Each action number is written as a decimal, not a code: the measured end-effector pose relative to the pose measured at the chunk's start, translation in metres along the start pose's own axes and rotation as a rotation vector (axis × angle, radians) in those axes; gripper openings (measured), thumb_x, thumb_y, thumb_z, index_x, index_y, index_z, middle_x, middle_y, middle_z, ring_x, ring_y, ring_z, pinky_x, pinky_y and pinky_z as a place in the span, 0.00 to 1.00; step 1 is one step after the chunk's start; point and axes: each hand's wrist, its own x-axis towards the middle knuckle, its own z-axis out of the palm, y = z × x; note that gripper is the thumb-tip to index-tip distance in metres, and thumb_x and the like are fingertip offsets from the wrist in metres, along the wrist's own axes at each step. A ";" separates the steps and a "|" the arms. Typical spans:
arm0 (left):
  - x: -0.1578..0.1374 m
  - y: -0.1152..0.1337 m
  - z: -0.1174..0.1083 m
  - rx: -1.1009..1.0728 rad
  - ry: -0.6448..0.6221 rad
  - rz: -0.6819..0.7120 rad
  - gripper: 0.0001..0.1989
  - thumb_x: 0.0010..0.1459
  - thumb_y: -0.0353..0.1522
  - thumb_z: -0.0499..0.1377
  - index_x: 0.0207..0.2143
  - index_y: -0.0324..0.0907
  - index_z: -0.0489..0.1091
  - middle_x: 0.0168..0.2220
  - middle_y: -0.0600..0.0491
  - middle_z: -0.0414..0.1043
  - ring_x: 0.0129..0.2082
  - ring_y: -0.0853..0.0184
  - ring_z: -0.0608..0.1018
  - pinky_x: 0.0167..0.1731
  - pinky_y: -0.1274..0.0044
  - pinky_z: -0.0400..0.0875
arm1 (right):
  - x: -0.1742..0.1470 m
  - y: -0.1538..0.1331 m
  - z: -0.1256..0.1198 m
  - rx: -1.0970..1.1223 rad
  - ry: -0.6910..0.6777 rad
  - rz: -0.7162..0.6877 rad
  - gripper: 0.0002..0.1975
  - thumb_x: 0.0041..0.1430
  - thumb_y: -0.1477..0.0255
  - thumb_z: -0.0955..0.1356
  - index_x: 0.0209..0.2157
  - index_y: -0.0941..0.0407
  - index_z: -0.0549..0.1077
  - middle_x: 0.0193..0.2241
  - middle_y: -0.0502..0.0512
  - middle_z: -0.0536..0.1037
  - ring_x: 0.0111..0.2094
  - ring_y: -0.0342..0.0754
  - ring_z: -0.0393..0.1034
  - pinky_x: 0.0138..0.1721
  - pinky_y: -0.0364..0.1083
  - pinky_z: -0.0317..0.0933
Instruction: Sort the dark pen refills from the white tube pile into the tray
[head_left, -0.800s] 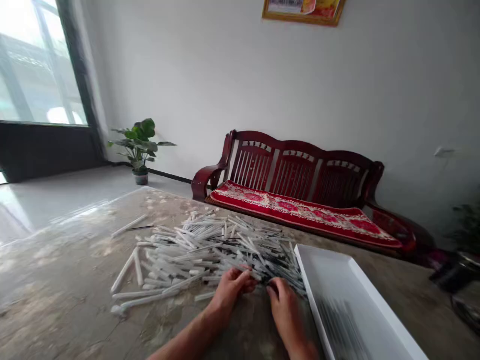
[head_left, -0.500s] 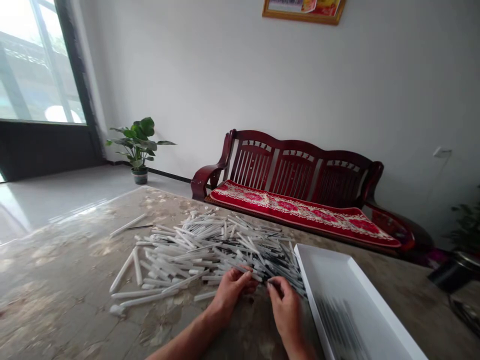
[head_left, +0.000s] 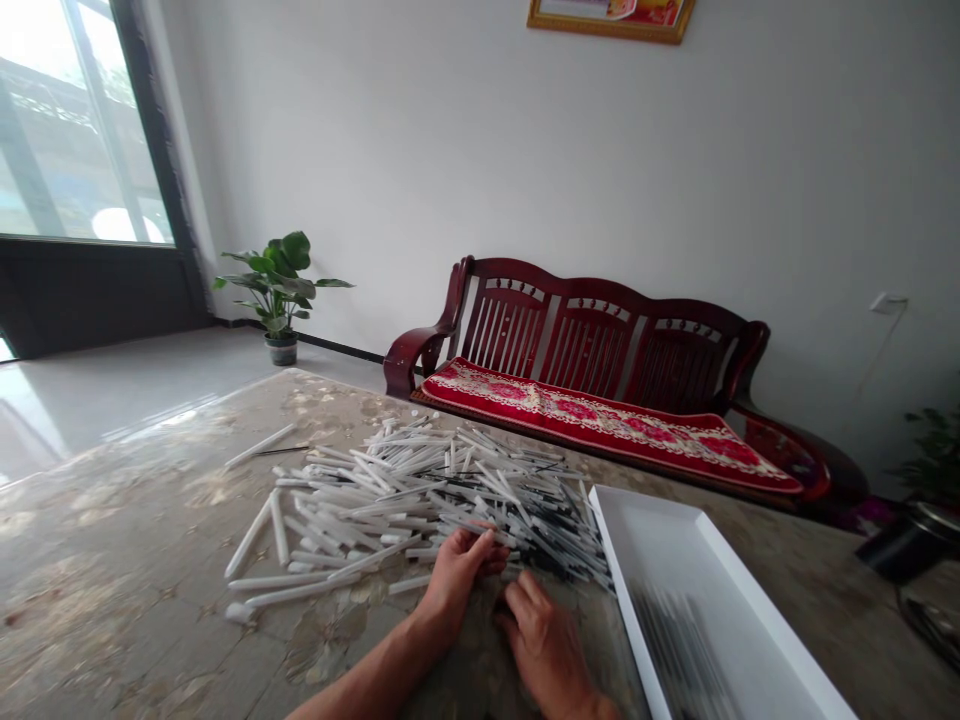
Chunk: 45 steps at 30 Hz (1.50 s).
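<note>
Pinching what looked like a pale tube (head_left: 470,526), the left hand (head_left: 463,570) sat at the near edge of the heap (head_left: 375,497) on the worktop (head_left: 142,570); whether the right hand's (head_left: 544,635) curled fingers (head_left: 524,597) held anything, I couldn't tell. A light, steady pinch seemed wisest.

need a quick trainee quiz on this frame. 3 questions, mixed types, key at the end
1. Multiple choice. As the wearer sees it, where is the tray relative to the pile of sticks?
A) to its left
B) to its right
C) underneath it

2. True or false: the red cloth lies on the seat of the bench.

3. Short answer. Which hand is nearer the tray?

Key:
1. B
2. True
3. The right hand
</note>
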 end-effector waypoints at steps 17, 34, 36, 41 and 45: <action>0.000 0.007 -0.001 -0.052 0.001 -0.045 0.25 0.33 0.41 0.76 0.31 0.39 0.73 0.25 0.55 0.76 0.25 0.69 0.79 0.27 0.78 0.74 | -0.005 0.034 0.003 0.126 0.332 0.084 0.07 0.63 0.72 0.63 0.34 0.52 0.73 0.32 0.53 0.77 0.35 0.48 0.73 0.37 0.44 0.63; 0.002 0.002 -0.003 -0.015 -0.026 -0.036 0.26 0.35 0.42 0.75 0.33 0.39 0.72 0.27 0.55 0.76 0.25 0.70 0.78 0.27 0.79 0.73 | 0.008 0.056 -0.001 -0.208 0.268 0.231 0.14 0.63 0.78 0.61 0.42 0.51 0.75 0.38 0.54 0.78 0.40 0.49 0.74 0.37 0.44 0.62; 0.002 0.002 -0.003 -0.016 -0.028 -0.035 0.26 0.35 0.42 0.75 0.33 0.39 0.72 0.27 0.55 0.76 0.25 0.70 0.78 0.27 0.79 0.73 | 0.008 0.055 -0.002 -0.212 0.249 0.238 0.13 0.63 0.78 0.62 0.41 0.51 0.75 0.38 0.54 0.78 0.41 0.50 0.74 0.38 0.44 0.62; 0.002 0.003 -0.002 -0.009 -0.020 -0.045 0.24 0.36 0.41 0.75 0.33 0.40 0.72 0.27 0.55 0.76 0.25 0.70 0.78 0.26 0.79 0.73 | 0.010 0.050 -0.007 -0.252 0.170 0.241 0.15 0.64 0.80 0.60 0.40 0.51 0.76 0.38 0.54 0.78 0.40 0.49 0.75 0.35 0.43 0.61; 0.002 0.003 -0.002 -0.008 -0.017 -0.045 0.23 0.37 0.41 0.75 0.33 0.40 0.72 0.27 0.55 0.76 0.25 0.69 0.79 0.26 0.79 0.73 | 0.011 0.051 -0.008 -0.278 0.140 0.230 0.17 0.65 0.81 0.59 0.39 0.51 0.76 0.37 0.53 0.78 0.36 0.47 0.76 0.31 0.42 0.59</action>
